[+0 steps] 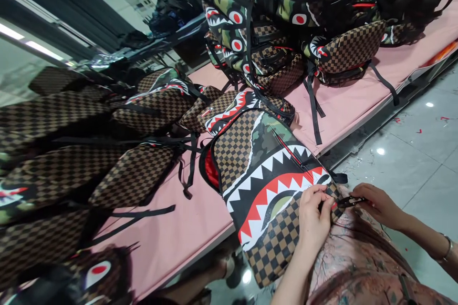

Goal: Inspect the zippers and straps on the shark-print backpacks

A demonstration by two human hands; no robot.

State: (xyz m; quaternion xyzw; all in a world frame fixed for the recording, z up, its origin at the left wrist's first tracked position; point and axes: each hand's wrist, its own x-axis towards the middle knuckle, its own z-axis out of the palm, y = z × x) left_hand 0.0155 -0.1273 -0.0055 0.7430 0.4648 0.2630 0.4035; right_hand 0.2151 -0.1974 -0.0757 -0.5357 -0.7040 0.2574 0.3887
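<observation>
A backpack (275, 214) with a brown-and-black check, a camouflage patch and a red-and-white shark mouth lies across the table edge and hangs toward my lap. My left hand (315, 212) rests on its near right part, thumb and fingers pinched together at the edge. Just beside that edge, my right hand (379, 206) is closed around small black thread snips (352, 201), whose tip points at the backpack's border. The tip itself is partly hidden. Red lining shows at the open side of the bag.
The pink-covered table (193, 233) carries a tall heap of similar backpacks (265, 47) at the back. More checked bags (132, 176) lie along the left, their straps trailing. Red scraps and thread bits are scattered over the tiled floor (404, 157). Another person's leg (200, 283) shows below the table.
</observation>
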